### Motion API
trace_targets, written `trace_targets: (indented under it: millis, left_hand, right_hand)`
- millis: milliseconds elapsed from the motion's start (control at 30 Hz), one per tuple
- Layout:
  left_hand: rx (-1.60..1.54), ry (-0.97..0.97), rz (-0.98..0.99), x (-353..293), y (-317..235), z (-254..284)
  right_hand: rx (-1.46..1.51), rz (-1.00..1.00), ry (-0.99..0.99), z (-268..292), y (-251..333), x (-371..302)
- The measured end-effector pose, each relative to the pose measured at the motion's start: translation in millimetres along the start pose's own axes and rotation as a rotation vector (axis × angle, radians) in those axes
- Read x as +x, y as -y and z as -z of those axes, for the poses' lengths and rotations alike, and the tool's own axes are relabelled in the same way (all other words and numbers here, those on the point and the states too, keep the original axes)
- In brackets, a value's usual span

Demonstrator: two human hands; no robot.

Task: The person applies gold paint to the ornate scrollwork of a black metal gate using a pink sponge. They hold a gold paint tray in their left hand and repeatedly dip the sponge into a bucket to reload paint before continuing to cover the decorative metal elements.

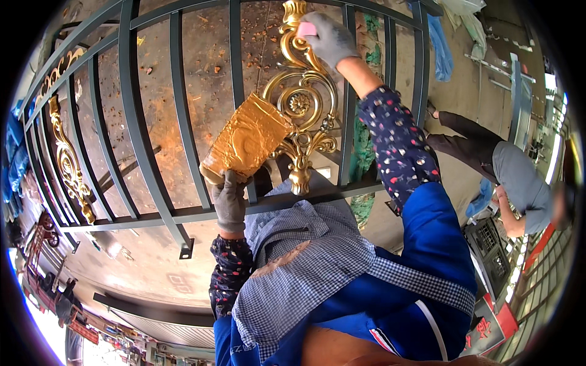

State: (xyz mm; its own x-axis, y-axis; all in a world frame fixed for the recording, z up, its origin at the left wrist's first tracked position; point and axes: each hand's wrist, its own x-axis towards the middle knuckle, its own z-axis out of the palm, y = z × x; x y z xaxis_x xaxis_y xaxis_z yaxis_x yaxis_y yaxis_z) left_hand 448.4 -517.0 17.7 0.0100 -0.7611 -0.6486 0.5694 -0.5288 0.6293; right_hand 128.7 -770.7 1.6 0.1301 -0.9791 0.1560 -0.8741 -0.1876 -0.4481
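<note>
My left hand [230, 206], in a grey glove, is closed around the lower end of a container smeared all over with gold paint [249, 135]. The container is tilted, and it overlaps the left side of a gold scroll ornament [299, 104]. This ornament is set between the bars of a dark grey metal railing [135, 125]. Near the ornament's top, my right hand [332, 41], also gloved in grey, pinches a pink sponge-like pad [307, 29] against or very close to the gold surface. The glove partly hides the pad.
A second gold ornament [72, 161] sits in the railing at the left. Beneath the bars lies a brown, stained surface [204, 73] with scattered flakes. Another person [519, 177] bends at the right, by a dark panel [488, 250].
</note>
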Motion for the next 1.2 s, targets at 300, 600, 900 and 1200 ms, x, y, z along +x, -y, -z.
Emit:
trace_targets:
  millis: [300, 600, 900, 1200]
  left_hand:
    - [-0.082, -0.031, -0.031, -5, 2, -2]
    - [-0.117, -0.101, -0.057, -6, 7, 6]
    - [-0.174, -0.108, -0.073, -11, 9, 9]
    - [-0.187, -0.134, -0.086, -19, 7, 10]
  right_hand:
    - [-0.167, 0.065, 0.306, -5, 5, 13]
    - [-0.244, 0.089, 0.116, -17, 4, 19]
    - [-0.487, 0.331, 0.337, -24, 21, 46]
    - [-0.604, 0.358, 0.341, -24, 34, 50]
